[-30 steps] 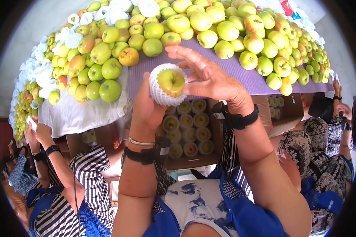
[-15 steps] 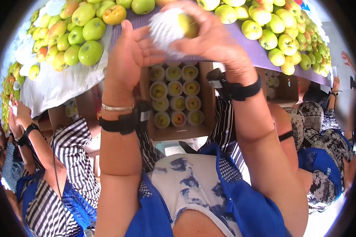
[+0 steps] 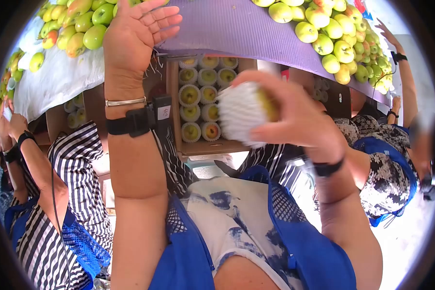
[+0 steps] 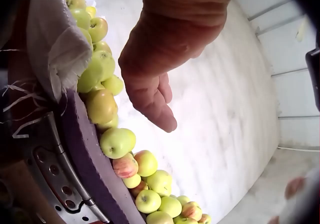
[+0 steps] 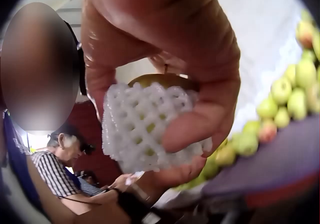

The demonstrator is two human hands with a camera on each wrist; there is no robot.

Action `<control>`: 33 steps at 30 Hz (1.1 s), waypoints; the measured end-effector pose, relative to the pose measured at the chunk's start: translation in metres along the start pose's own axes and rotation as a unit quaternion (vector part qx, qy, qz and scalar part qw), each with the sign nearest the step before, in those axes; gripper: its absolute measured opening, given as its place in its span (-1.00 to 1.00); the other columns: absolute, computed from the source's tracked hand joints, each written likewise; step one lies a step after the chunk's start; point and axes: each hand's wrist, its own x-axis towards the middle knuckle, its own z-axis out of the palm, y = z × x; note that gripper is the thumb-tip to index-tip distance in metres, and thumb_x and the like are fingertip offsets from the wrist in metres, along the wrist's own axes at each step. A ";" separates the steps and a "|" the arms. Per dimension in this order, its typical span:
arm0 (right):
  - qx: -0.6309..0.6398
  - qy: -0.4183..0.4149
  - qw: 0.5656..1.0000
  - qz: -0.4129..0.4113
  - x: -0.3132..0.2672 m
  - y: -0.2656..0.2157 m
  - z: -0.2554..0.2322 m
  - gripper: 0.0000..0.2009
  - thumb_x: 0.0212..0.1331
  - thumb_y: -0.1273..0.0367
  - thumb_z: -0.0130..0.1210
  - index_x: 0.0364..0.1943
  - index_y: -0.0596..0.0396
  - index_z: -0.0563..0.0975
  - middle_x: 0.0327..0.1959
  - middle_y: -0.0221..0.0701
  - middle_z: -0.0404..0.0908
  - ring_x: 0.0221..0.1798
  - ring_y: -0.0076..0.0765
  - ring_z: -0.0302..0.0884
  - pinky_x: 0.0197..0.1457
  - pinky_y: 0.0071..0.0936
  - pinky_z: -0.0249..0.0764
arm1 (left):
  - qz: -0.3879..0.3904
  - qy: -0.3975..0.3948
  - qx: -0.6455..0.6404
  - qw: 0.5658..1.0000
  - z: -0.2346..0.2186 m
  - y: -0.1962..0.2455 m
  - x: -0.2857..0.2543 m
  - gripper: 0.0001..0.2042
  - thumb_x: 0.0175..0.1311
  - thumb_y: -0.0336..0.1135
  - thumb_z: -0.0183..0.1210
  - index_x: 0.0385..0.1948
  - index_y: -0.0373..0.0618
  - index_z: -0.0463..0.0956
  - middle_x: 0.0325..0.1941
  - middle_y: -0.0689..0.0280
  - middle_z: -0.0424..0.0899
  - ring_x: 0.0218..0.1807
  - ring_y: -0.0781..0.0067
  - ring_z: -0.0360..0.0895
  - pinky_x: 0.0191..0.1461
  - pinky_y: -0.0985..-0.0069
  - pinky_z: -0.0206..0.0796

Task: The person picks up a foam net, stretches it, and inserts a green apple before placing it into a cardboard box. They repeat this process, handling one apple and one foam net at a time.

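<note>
An apple (image 5: 162, 79) in a white foam net sleeve (image 3: 241, 113) is gripped in my right hand (image 3: 299, 113), blurred by motion. It overlaps the right side of the cardboard box (image 3: 212, 149) in the head view. In the right wrist view my thumb lies across the foam net, with the fingers round the other side. My left hand (image 3: 133, 41) is raised near the table edge, palm showing, fingers straight and holding nothing. Inside the box stand rows of net-wrapped apples (image 3: 190, 95); those at the right are partly hidden by my right hand.
Bare apples are heaped on the table at the left (image 3: 77, 31) and right (image 3: 343, 43), with a purple ridged mat (image 3: 227, 29) between them. White cloth (image 3: 58, 92) hangs over the left edge. People sit on both sides, one in a striped garment (image 3: 77, 169). Other boxes stand under the table.
My right hand has carried the wrapped apple away from my left hand, down and right to the box. The left hand has let go and shifted up and left.
</note>
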 end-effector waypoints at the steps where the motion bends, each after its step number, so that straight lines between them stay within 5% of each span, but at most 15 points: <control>1: 0.064 -0.030 0.995 0.077 0.009 0.016 0.021 -0.34 -0.27 0.41 0.27 0.09 0.08 0.33 -0.07 -0.34 0.45 -0.04 -0.37 0.45 -0.03 -0.49 0.44 | 0.007 0.016 -0.012 1.000 0.001 0.002 -0.003 -0.35 0.35 0.15 -0.39 -0.04 -0.40 0.32 -0.23 0.00 0.56 -0.21 0.17 0.53 -0.12 0.32 0.39; 3: 0.174 -0.026 0.949 0.260 0.029 0.057 0.062 -0.34 -0.23 0.39 0.29 0.11 0.04 0.31 -0.05 -0.35 0.45 -0.03 -0.33 0.44 -0.04 -0.39 0.44 | 0.020 0.050 -0.033 0.998 -0.001 0.008 -0.009 -0.36 0.34 0.17 -0.35 -0.10 -0.39 0.36 -0.36 0.06 0.60 -0.34 0.24 0.57 -0.24 0.37 0.45; 5: 0.196 0.003 0.912 0.361 0.052 0.107 0.098 -0.31 -0.20 0.41 0.28 0.15 0.02 0.27 -0.03 -0.30 0.44 -0.08 -0.27 0.47 -0.07 -0.30 0.45 | 0.026 0.042 -0.027 0.998 -0.007 0.012 -0.015 -0.36 0.34 0.16 -0.35 -0.12 -0.39 0.37 -0.35 0.05 0.60 -0.34 0.23 0.57 -0.25 0.38 0.45; 8: 0.160 0.112 0.887 0.420 0.069 0.175 0.139 -0.26 -0.23 0.36 0.28 0.19 0.05 0.25 -0.13 -0.30 0.52 -0.14 -0.12 0.49 -0.27 -0.23 0.49 | 0.037 0.049 -0.030 0.998 -0.009 0.017 -0.023 -0.36 0.34 0.16 -0.35 -0.13 -0.40 0.37 -0.34 0.04 0.60 -0.35 0.23 0.57 -0.26 0.39 0.45; 11: 0.107 0.146 0.877 0.445 0.075 0.212 0.161 -0.20 -0.27 0.31 0.30 0.22 0.07 0.22 -0.10 -0.22 0.53 -0.06 -0.02 0.48 -0.14 -0.21 0.49 | 0.065 0.075 -0.027 0.995 -0.008 0.022 -0.032 -0.35 0.34 0.17 -0.34 -0.14 -0.41 0.37 -0.34 0.04 0.60 -0.34 0.23 0.57 -0.25 0.40 0.45; 14: -0.016 0.113 0.917 0.383 0.080 0.243 0.174 -0.22 -0.28 0.27 0.29 0.19 0.11 0.25 -0.04 -0.12 0.51 0.02 0.02 0.46 0.02 -0.25 0.44 | 0.075 0.078 -0.034 0.994 -0.013 0.025 -0.038 -0.34 0.33 0.18 -0.33 -0.14 -0.42 0.37 -0.34 0.04 0.60 -0.34 0.22 0.57 -0.24 0.39 0.44; 17: -0.051 0.106 0.916 0.383 0.099 0.256 0.187 -0.20 -0.23 0.25 0.31 0.21 0.06 0.19 0.09 -0.11 0.38 -0.12 -0.07 0.53 -0.19 -0.39 0.52 | 0.070 0.090 -0.026 0.993 -0.015 0.028 -0.042 -0.33 0.32 0.19 -0.33 -0.13 -0.43 0.37 -0.34 0.03 0.60 -0.33 0.21 0.57 -0.22 0.37 0.44; 20: -0.017 0.232 0.884 0.406 0.110 0.270 0.206 -0.32 -0.25 0.24 0.27 0.07 0.14 0.31 -0.03 0.04 0.46 0.05 0.10 0.43 0.11 -0.26 0.38 | 0.093 0.081 -0.001 0.992 -0.012 0.026 -0.047 -0.33 0.32 0.20 -0.33 -0.13 -0.43 0.38 -0.33 0.02 0.60 -0.31 0.19 0.57 -0.21 0.36 0.43; 26: -0.088 0.288 0.837 0.457 0.119 0.241 0.211 -0.25 -0.29 0.21 0.33 0.08 0.11 0.24 -0.04 0.06 0.39 0.09 0.19 0.34 0.13 -0.17 0.34 | 0.084 0.097 0.015 0.992 -0.011 0.030 -0.051 -0.33 0.32 0.19 -0.33 -0.13 -0.42 0.39 -0.31 0.01 0.61 -0.29 0.16 0.58 -0.22 0.34 0.44; 33: -0.072 0.293 0.898 0.319 0.104 0.276 0.219 -0.32 -0.24 0.29 0.30 0.06 0.14 0.27 0.00 0.08 0.38 0.10 0.13 0.34 0.14 -0.17 0.32 | 0.100 0.094 0.015 0.990 -0.010 0.025 -0.057 -0.34 0.31 0.19 -0.31 -0.14 -0.42 0.40 -0.30 -0.03 0.61 -0.28 0.14 0.59 -0.21 0.33 0.46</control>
